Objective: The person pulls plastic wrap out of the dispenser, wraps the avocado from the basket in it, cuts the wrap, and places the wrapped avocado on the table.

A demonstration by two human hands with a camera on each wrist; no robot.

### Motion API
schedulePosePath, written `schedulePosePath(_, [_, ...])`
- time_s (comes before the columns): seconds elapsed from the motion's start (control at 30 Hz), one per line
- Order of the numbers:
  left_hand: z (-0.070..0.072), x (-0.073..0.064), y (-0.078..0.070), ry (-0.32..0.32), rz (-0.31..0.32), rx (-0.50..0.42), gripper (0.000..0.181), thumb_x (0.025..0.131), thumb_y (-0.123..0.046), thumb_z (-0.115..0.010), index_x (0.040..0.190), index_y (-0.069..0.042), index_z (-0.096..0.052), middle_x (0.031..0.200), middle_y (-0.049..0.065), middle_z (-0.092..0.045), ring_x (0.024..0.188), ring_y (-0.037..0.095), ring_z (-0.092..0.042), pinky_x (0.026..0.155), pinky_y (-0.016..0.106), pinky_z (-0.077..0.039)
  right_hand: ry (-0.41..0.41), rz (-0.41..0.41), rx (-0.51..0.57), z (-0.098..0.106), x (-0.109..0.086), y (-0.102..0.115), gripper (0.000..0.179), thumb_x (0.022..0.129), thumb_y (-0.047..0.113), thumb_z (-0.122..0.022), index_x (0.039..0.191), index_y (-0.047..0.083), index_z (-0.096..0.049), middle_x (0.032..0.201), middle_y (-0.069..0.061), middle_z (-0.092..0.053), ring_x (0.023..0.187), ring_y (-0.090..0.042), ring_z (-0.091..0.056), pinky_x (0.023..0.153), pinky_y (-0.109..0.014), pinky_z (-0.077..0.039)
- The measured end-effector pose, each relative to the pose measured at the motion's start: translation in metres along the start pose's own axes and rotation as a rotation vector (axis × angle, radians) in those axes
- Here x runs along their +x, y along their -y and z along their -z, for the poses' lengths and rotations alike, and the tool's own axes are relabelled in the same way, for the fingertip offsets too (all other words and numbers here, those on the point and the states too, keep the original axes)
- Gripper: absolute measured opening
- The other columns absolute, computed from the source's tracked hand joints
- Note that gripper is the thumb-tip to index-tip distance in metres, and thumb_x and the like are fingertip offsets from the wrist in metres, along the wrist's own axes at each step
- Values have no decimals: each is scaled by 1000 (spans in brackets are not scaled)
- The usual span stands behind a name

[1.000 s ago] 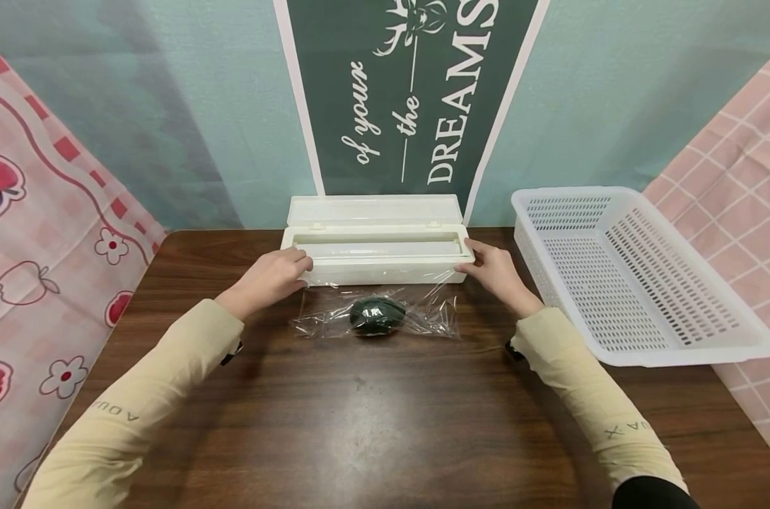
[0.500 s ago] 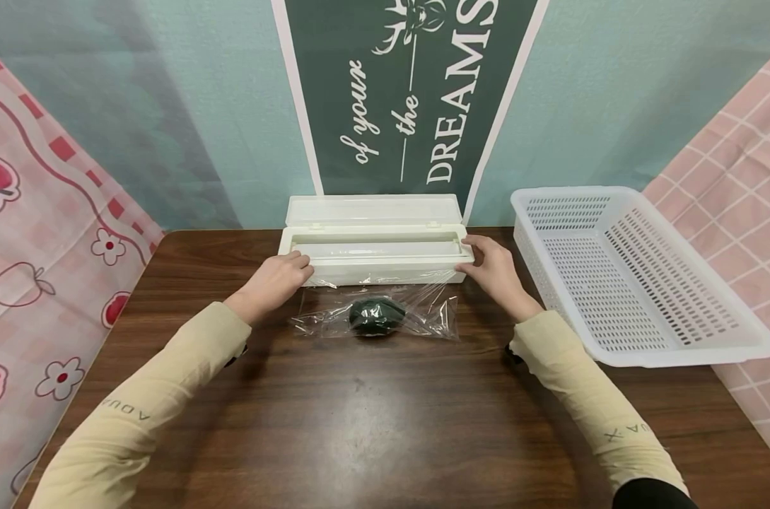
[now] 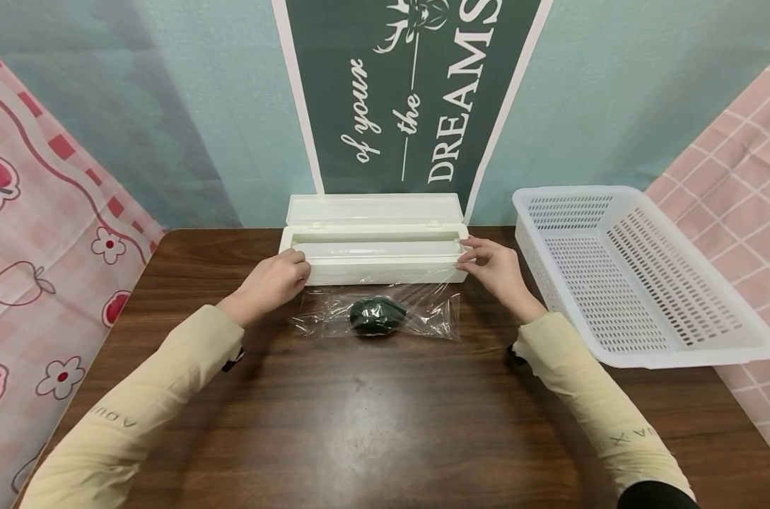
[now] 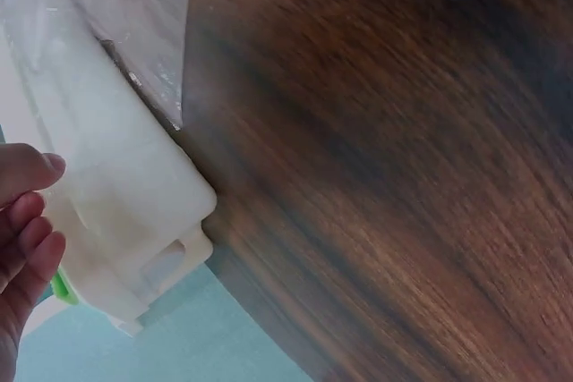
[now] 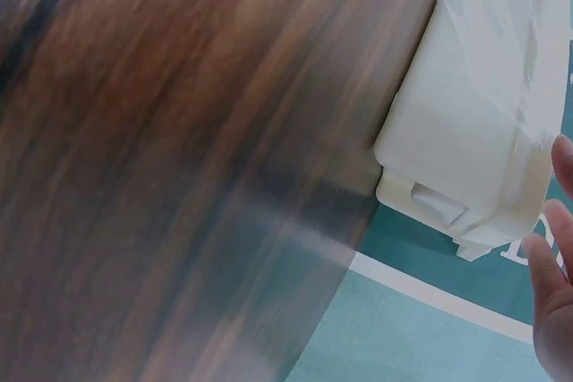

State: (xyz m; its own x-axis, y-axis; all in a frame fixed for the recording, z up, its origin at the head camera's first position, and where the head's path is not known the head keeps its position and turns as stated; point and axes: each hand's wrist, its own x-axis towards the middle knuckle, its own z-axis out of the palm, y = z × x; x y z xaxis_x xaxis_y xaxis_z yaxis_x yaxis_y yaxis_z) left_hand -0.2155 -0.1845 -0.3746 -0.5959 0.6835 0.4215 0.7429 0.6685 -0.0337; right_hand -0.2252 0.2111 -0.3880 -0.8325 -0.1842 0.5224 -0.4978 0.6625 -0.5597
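Note:
A white wrap dispenser box (image 3: pixel 385 272) stands at the back of the table, lid raised, with a roll of cling film (image 3: pixel 378 249) inside. From its front, clear film (image 3: pixel 435 325) runs down over a dark green oval object (image 3: pixel 377 316), whose kind the film's glare hides. At the box's left front corner my left hand (image 3: pixel 273 279) has curled fingers, thumb and index meeting at the film's edge; the film between them is hard to see. My right hand (image 3: pixel 496 272) is at the right front corner, thumb and fingers slightly apart, touching the edge where film creases gather.
A white perforated plastic basket (image 3: pixel 639 283) stands on the right of the brown wooden table (image 3: pixel 359 424). Behind the box hangs a blue-green cloth (image 3: pixel 232 106) with a dark printed panel. Patterned pink cloths (image 3: pixel 47 283) border both sides.
My right fingers have loosened and spread a little at the box's right corner. My left hand has shifted slightly along the left corner. The box and the dark green object stay put.

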Motion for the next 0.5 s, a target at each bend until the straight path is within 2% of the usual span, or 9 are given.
schedulePosePath(0.13, [5, -2, -4, 43, 44, -77, 18, 71, 7, -62, 66, -7, -53, 70, 4, -48, 66, 21, -48, 55, 31, -44, -10, -17, 43, 1, -2, 3, 6, 68, 1, -77, 72, 1, -72, 91, -11, -69, 88, -22, -64, 67, -19, -50])
schedulePosePath(0.33, [10, -4, -8, 120, 180, -226, 17, 71, 6, -63, 69, -9, -55, 66, 0, -53, 61, 15, -49, 55, 30, -43, 11, -82, 74, 3, -3, 6, 9, 70, 4, -77, 78, 4, -72, 81, -8, -70, 73, 2, -58, 62, -8, -44])
schedulePosePath(0.4, [11, -4, -9, 128, 204, -250, 16, 71, 6, -62, 70, -8, -55, 65, 0, -54, 61, 14, -50, 55, 30, -44, 23, -108, 81, 3, -4, 7, 9, 71, 5, -76, 79, 3, -72, 80, -10, -70, 69, 5, -57, 60, -8, -44])
schedulePosePath(0.5, [13, -5, -11, 125, 209, -265, 12, 73, 7, -61, 74, -5, -59, 68, 3, -60, 64, 15, -56, 58, 31, -48, 43, -137, 89, 4, -5, 7, 9, 73, 5, -75, 81, 3, -72, 80, -12, -70, 67, 4, -57, 58, -7, -44])
